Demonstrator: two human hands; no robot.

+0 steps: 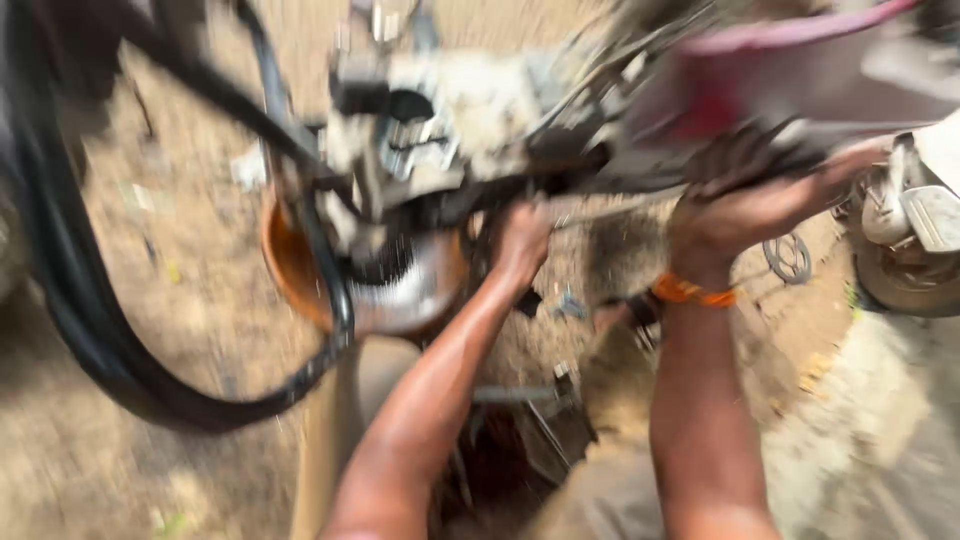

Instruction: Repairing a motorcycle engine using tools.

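Note:
The view is heavily blurred. A greasy motorcycle engine (440, 140) and frame hang in front of me over dirt ground. My left hand (520, 245) reaches up under the engine, fingers curled against a dark part beside a round metal cover (410, 290). My right hand (735, 205), with an orange band on the wrist, is closed on a dark frame bar under a red body panel (790, 70). What exactly the left hand grips is lost in the blur.
A black tyre (90, 330) loops down at the left. A rusty orange rim (285, 265) sits behind the engine. Another vehicle's wheel (905, 280) stands at the right edge. A small sprocket (788, 258) lies on the ground. My knees are below.

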